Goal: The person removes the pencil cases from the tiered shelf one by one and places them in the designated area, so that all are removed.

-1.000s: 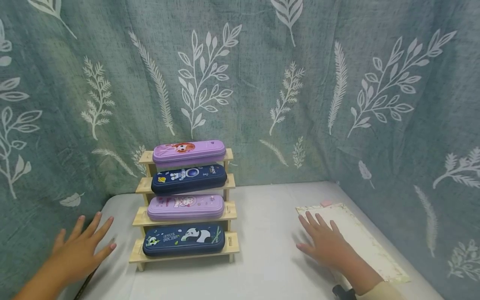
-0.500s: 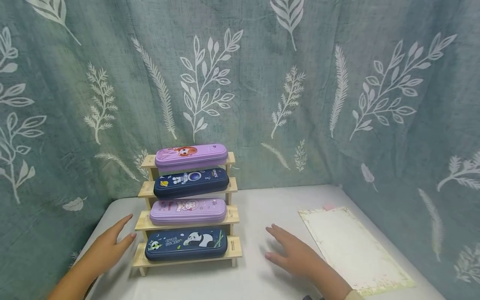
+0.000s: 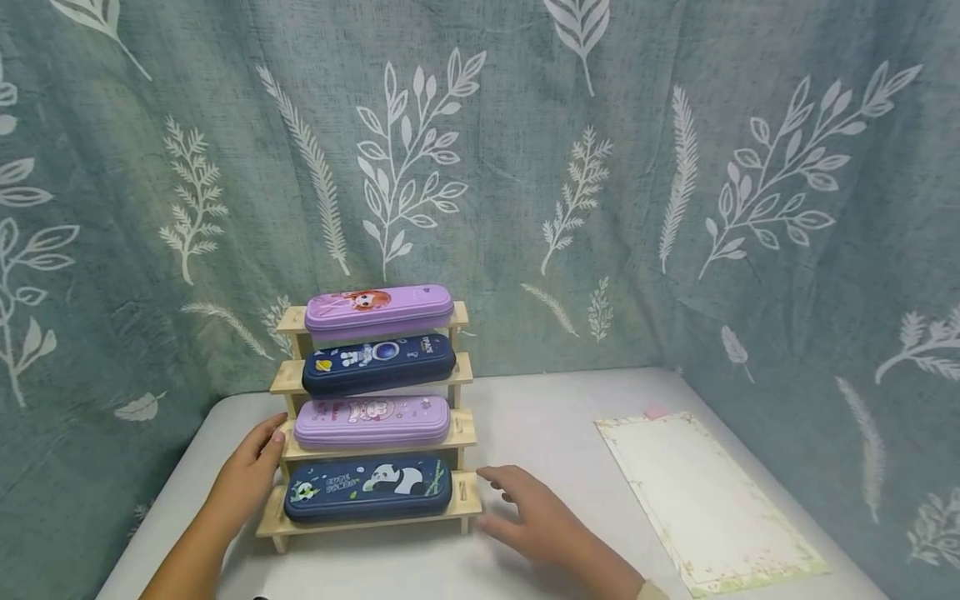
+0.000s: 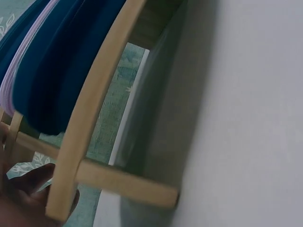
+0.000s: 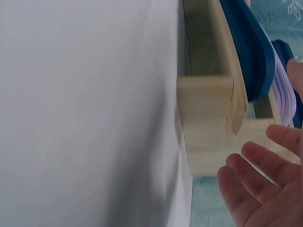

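At rack sides, L hand touches frame, R hand hovers, both hands' fingers spread.

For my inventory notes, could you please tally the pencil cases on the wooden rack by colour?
Purple pencil cases: 2 (top tier, third tier)
Navy pencil cases: 2 (second tier, bottom tier)
Total: 4
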A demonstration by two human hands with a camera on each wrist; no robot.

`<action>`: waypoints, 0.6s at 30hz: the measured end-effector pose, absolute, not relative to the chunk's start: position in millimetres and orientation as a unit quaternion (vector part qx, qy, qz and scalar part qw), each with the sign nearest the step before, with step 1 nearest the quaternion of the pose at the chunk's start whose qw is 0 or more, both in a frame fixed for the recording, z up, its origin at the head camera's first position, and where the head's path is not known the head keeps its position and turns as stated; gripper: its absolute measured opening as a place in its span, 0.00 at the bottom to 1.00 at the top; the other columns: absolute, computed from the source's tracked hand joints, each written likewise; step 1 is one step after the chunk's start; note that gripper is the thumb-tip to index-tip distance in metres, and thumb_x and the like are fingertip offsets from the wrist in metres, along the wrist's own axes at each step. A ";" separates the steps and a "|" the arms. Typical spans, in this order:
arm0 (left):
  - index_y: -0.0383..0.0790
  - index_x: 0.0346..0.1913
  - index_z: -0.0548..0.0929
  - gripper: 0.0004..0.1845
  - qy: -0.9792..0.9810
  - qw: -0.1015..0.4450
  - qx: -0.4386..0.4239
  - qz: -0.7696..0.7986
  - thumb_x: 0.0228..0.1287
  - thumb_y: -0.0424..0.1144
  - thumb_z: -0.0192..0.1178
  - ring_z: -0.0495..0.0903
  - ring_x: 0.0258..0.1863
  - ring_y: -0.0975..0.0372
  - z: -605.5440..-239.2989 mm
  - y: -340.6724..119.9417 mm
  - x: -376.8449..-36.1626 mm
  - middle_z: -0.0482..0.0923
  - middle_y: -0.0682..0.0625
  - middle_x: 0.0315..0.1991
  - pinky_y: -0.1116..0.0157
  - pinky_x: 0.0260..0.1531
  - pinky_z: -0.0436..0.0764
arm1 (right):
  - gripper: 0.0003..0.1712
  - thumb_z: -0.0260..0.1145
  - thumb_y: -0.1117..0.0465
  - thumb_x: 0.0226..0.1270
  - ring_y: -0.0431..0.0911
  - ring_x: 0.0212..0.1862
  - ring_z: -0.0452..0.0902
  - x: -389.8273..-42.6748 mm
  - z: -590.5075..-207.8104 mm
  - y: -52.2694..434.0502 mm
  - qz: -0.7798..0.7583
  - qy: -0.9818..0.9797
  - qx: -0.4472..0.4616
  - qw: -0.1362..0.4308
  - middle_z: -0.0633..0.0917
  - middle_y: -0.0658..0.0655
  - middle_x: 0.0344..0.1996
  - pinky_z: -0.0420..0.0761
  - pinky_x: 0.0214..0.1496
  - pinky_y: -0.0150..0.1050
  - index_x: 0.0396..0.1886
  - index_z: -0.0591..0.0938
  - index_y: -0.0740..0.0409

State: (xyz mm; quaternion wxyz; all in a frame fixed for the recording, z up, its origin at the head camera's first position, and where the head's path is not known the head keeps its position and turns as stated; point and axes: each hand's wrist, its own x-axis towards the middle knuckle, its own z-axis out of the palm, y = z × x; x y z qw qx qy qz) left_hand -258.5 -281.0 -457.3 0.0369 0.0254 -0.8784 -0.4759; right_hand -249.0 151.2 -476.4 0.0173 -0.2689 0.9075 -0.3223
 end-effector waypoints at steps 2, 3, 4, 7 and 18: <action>0.41 0.85 0.52 0.35 -0.866 0.038 0.025 -0.498 0.87 0.57 0.32 0.59 0.78 0.36 -460.8 -279.1 -259.4 0.52 0.33 0.83 0.36 0.72 0.67 | 0.39 0.67 0.37 0.74 0.50 0.64 0.80 -248.3 -478.3 145.2 -0.333 0.904 -0.269 0.011 0.80 0.51 0.66 0.84 0.64 0.49 0.76 0.73 0.50; 0.42 0.85 0.51 0.35 -0.860 0.036 0.028 -0.507 0.87 0.57 0.31 0.60 0.79 0.37 -462.4 -278.7 -259.8 0.51 0.34 0.83 0.37 0.72 0.68 | 0.38 0.67 0.38 0.73 0.50 0.64 0.80 -247.9 -479.0 142.1 -0.337 0.901 -0.273 0.006 0.80 0.51 0.66 0.84 0.63 0.49 0.75 0.73 0.51; 0.43 0.85 0.50 0.35 -0.855 0.031 0.033 -0.517 0.86 0.57 0.31 0.59 0.79 0.37 -463.5 -277.8 -260.7 0.50 0.35 0.84 0.37 0.72 0.68 | 0.38 0.68 0.39 0.73 0.50 0.64 0.80 -247.8 -479.2 139.2 -0.337 0.900 -0.275 0.000 0.80 0.50 0.66 0.84 0.63 0.48 0.75 0.74 0.51; 0.48 0.86 0.46 0.35 -0.841 0.016 0.047 -0.538 0.86 0.58 0.29 0.55 0.81 0.38 -467.3 -276.9 -261.9 0.47 0.37 0.85 0.37 0.73 0.67 | 0.38 0.70 0.40 0.71 0.49 0.63 0.80 -246.6 -479.1 129.7 -0.338 0.899 -0.277 -0.010 0.80 0.49 0.66 0.83 0.64 0.48 0.74 0.74 0.51; 0.55 0.87 0.39 0.33 -0.817 0.007 0.024 -0.576 0.86 0.58 0.25 0.40 0.84 0.38 -478.0 -276.0 -264.7 0.41 0.39 0.86 0.30 0.77 0.45 | 0.46 0.76 0.37 0.64 0.46 0.72 0.74 -246.0 -475.6 98.7 -0.346 0.909 -0.231 -0.013 0.76 0.48 0.71 0.73 0.76 0.52 0.77 0.71 0.46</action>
